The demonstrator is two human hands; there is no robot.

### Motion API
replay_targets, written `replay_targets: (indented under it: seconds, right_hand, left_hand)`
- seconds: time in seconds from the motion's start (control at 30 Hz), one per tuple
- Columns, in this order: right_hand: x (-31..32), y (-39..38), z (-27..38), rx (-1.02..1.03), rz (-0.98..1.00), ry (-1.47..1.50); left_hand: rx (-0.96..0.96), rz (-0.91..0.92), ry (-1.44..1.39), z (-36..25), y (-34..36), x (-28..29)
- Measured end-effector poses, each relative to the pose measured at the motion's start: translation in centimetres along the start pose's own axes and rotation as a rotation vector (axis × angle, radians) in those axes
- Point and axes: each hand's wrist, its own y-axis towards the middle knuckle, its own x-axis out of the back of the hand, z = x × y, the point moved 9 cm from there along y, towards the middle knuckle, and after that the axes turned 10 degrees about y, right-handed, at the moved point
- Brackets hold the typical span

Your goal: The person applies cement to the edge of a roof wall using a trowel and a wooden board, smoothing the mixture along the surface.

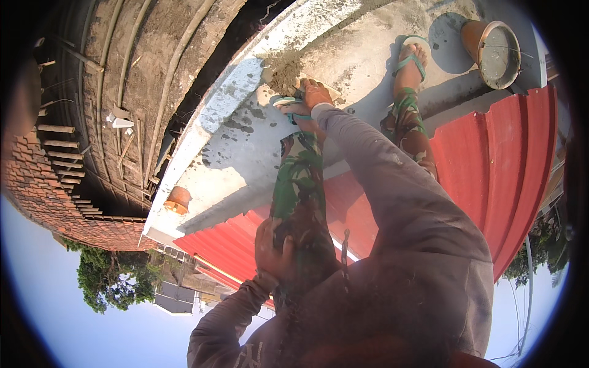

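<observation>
My right hand (317, 93) reaches down beside my left foot, its fingers closed on a flat pale tool (333, 91) mostly hidden under the palm. Just beyond the fingers lies a heap of wet grey-brown mortar (285, 70) on the concrete ledge (224, 178). My left hand (273, 250) rests on my left knee, over the camouflage trousers (300, 190), thumb apart from the fingers and nothing held. On my left foot is a pale sandal with teal straps (291, 105), close by the right wrist. A matching sandal (416, 44) is on my right foot.
An orange bucket (472, 40) with grey contents stands at the far right; a smaller orange container (178, 199) sits at the left. Red corrugated sheeting (491, 159) borders the ledge's near side. Past its raised pale edge (236, 86), a gap drops toward a weathered surface with poles (165, 92).
</observation>
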Motion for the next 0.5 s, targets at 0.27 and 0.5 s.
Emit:
replay_targets:
  seconds: [0.27, 0.5]
  right_hand:
    - [6.9, -2.0, -7.8, -0.347, -0.485, 0.278]
    - [11.9, -1.5, -14.6, -0.501, -0.619, 0.112]
  left_hand:
    - [0.051, -0.019, -0.042, 0.7, -1.0, -1.1]
    - [0.088, -0.052, -0.072, 0.7, -1.5, -1.6]
